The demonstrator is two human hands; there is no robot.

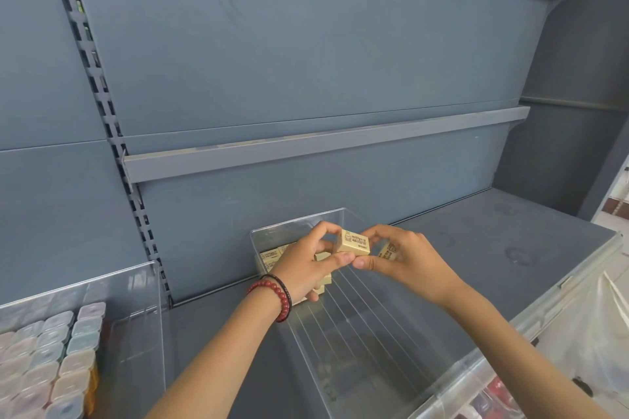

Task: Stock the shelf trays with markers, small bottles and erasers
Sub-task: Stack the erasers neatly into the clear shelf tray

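The eraser step is in hand. Both hands meet over the clear tray (374, 333), and one cream eraser (352, 242) sits in a shared grip: the left hand (306, 269) pinches its near end between thumb and curled fingers, and the right hand (405, 258) pinches the other end the same way. Neither grip is spread. Tucked just behind the right-hand grip is a second eraser (388, 252), and under the left palm a few spare erasers (325, 280) show (how many I cannot tell). Beyond and a little left of the grip, a short row of stocked erasers (270, 256) lies against the tray's back wall. Below the grip and toward the person the ribbed tray floor is bare, so by my reading the filling has only begun. Far off to the left of the grip stands another clear tray (136, 282) packed with small bottles (68, 350), which looks done. The next move likely calls for one hand to let go and the other to lower the eraser down and forward, flat and squared, butted against the stocked row — with the spares kept from slipping out.
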